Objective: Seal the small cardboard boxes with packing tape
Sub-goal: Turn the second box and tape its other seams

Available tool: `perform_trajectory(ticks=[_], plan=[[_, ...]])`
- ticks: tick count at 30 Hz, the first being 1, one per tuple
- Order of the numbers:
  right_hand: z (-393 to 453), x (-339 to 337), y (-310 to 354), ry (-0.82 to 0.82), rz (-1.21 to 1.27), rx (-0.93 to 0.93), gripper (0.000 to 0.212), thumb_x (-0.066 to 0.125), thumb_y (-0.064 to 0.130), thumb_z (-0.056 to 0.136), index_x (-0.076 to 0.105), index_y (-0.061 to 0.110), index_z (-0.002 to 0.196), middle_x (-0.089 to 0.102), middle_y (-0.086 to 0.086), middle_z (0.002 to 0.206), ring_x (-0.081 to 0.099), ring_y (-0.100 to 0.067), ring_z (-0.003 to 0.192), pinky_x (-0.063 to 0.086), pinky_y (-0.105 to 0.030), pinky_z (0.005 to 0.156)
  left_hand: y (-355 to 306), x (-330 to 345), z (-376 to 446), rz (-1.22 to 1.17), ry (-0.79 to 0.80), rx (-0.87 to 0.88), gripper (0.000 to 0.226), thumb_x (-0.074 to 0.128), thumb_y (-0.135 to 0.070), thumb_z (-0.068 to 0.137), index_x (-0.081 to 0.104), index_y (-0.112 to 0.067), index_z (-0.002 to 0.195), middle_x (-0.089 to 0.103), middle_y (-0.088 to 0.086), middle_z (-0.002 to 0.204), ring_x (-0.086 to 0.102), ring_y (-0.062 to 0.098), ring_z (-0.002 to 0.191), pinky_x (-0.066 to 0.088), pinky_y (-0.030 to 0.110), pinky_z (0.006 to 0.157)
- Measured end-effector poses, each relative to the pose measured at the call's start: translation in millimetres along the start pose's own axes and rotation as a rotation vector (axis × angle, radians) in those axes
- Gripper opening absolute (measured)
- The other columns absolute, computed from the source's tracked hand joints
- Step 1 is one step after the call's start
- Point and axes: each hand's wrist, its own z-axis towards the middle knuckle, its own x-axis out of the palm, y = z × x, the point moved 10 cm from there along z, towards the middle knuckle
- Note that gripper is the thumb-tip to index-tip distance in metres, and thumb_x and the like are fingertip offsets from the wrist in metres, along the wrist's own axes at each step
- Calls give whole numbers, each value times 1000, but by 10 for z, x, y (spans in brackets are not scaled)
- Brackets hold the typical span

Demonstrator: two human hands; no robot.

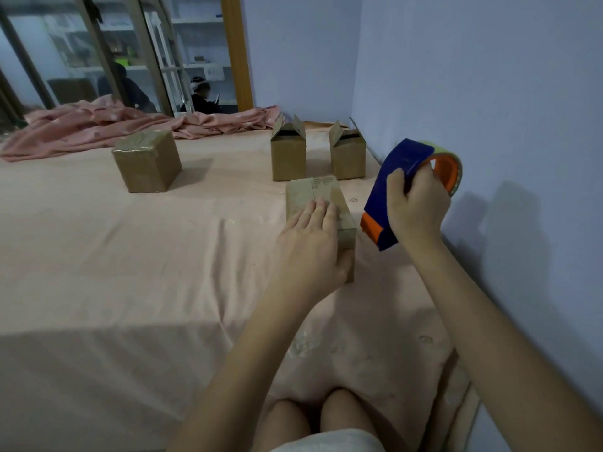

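Head view: bare knees are being shown at the bottom edge, tucked against a surface that is being covered by a pink sheet. Just beyond them, a small cardboard box is being pressed down on the sheet by the left hand, whose fingers are being laid flat and straight across the taped top while the thumb is being set against the near right corner. To the right of this box, and apart from it, a blue and orange tape dispenser is being gripped by the right hand, with the fingers being curled round its handle; the tool is being held off the sheet, close to the pale wall. A roll of tape is being carried in the dispenser's upper end.

Farther back, two boxes with their flaps standing open are being kept side by side near the wall corner. Well to the left, a closed, taped box is being left on its own. Behind it, a crumpled pink cloth is being heaped along the far edge below a glass-fronted cabinet.
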Motion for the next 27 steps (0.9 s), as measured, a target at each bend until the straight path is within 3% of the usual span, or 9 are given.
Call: perform_trajectory(ticks=[5,8,11,14,16,18,23,25,27], plan=[[-92,344,-184,268,5,-37,29,57,30,90,54,8,108,61,-6,97,57,-16,86,44,-22,69,-21,50,11,0,72,14,80,47,-48,89,11,-10,151,11,9,158,9,20,146,5,30,115],[-275,388,-336,337,133,17,26,64,10,84,60,5,110,61,-14,104,57,-24,92,34,-14,72,10,22,22,-54,122,-14,75,47,-47,88,20,-12,150,18,6,157,15,18,145,12,27,114],[-493,359,-498,391,194,40,36,54,-16,74,65,0,103,65,-18,100,58,-29,94,33,-10,72,188,-41,48,-410,161,-188,58,53,-42,88,43,-20,139,44,-1,144,40,20,132,34,32,103],[-634,353,-578,463,208,55,51,48,-24,64,70,7,98,66,-4,93,57,-20,92,38,-9,75,361,14,48,-954,210,-394,55,54,-20,89,40,-21,142,49,-4,139,48,13,124,42,26,96],[-660,342,-584,481,199,51,50,44,-26,64,69,8,89,63,2,84,56,-17,83,36,-1,68,490,-22,43,-1171,143,-450,52,49,1,86,47,-13,136,54,-1,133,55,4,110,47,13,81],[-671,331,-615,499,212,82,46,41,-26,66,65,11,81,61,0,77,55,-19,76,37,-4,61,664,-100,16,-1282,-6,-476,47,43,15,82,56,-9,120,62,-2,115,61,-2,96,49,8,66],[-684,285,-749,478,335,264,39,40,-21,73,62,11,75,63,-2,78,59,-21,80,47,-13,73,797,-164,-81,-1335,-170,-434,47,38,25,77,63,-9,98,67,1,104,62,6,101,48,10,73],[-674,206,-768,395,350,319,33,42,-17,75,61,9,81,63,-3,83,60,-22,86,49,-25,78,793,-210,-96,-1321,-189,-401,46,41,25,77,64,-10,97,67,0,103,63,3,98,48,10,75],[-622,3,-709,228,308,285,29,46,-9,78,60,16,82,62,1,84,61,-21,87,47,-25,77,825,-251,-102,-1304,-202,-396,45,44,23,78,65,-12,96,67,-1,103,63,-1,95,48,10,74]])
